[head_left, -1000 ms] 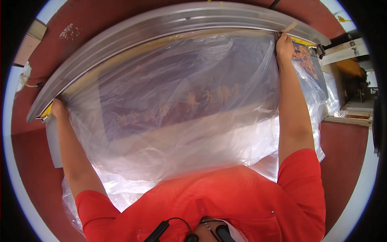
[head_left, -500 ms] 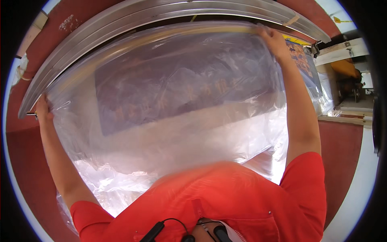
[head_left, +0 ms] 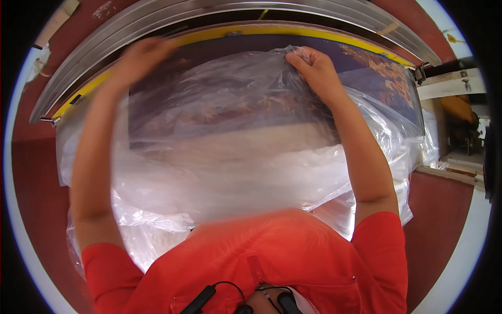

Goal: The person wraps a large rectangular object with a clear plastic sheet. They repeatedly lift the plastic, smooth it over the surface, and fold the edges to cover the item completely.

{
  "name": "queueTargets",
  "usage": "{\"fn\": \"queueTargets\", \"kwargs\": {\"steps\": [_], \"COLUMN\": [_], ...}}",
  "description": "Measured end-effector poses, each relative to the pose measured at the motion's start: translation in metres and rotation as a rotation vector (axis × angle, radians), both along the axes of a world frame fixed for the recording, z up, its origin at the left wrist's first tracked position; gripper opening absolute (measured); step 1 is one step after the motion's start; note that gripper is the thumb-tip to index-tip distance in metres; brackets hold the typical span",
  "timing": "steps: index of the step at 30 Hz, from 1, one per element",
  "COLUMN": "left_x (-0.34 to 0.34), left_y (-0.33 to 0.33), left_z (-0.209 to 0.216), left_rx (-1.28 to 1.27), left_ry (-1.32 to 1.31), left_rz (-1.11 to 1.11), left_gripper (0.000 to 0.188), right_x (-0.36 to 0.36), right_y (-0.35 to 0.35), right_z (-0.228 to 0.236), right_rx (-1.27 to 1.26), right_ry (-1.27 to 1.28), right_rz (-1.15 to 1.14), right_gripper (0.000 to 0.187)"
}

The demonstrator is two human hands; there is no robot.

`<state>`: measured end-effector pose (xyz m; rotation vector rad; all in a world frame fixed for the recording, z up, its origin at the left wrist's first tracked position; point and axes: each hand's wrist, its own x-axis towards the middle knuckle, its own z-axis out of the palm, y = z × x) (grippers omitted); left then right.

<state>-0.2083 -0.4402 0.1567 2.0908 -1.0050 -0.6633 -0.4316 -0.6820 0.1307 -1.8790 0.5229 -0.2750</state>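
Observation:
A clear plastic sheet (head_left: 235, 172) lies crumpled across the work surface and down toward my body. My right hand (head_left: 316, 68) pinches its bunched far edge, right of the middle. Up and to the left, my left hand (head_left: 144, 57) is smeared by motion over the yellow strip, its fingers too blurred to read. Beneath the sheet is a dark purple printed panel (head_left: 366, 68) with a gold branching pattern at its right end. The plastic veils the panel's middle, while its far edge shows bare.
A yellow strip (head_left: 251, 30) with small clips runs along the panel's far edge. Beyond it curves a long ribbed metal rail (head_left: 157, 18). A pale bracket (head_left: 452, 81) and some machinery (head_left: 463, 120) stand at the right. The floor (head_left: 439, 209) is reddish.
My left hand has left the far left corner and swung right and away from me. My right hand has moved left with the plastic's edge, uncovering the yellow strip and the panel's right end.

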Motion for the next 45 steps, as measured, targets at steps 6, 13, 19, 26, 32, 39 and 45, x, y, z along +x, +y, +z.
{"fn": "queueTargets", "kwargs": {"steps": [6, 13, 19, 26, 32, 39, 45], "left_x": [-0.124, -0.014, 0.105, 0.096, 0.102, 0.12, 0.117], "left_y": [-0.1, 0.162, 0.304, 0.235, 0.245, 0.244, 0.25], "left_z": [-0.044, -0.025, -0.063, -0.096, -0.104, -0.103, -0.107], "left_rx": [-0.369, 0.127, 0.609, 0.559, 0.571, 0.544, 0.475], "left_ry": [-0.104, -0.062, -0.664, -0.74, -0.718, -0.692, -0.747], "left_rz": [-0.019, 0.251, 0.459, 1.001, 0.988, 0.932, 0.903], "left_gripper": [0.021, 0.01, 0.023, 0.035, 0.037, 0.037, 0.035], "right_x": [-0.013, -0.092, -0.083, -0.196, -0.319, -0.317, -0.294], "right_y": [-0.011, -0.034, 0.089, -0.091, 0.004, 0.01, -0.004], "right_z": [0.021, 0.015, 0.02, -0.008, -0.066, -0.082, -0.017], "right_rx": [-0.286, -1.169, -1.132, -1.126, 0.55, -0.243, 1.025], "right_ry": [-0.023, 0.109, 0.459, 0.418, 0.632, 0.341, -0.341], "right_rz": [0.026, 0.143, 0.35, -0.405, -0.261, -0.237, -0.936], "right_gripper": [0.021, 0.06, 0.074, 0.045, 0.023, 0.02, 0.038]}}
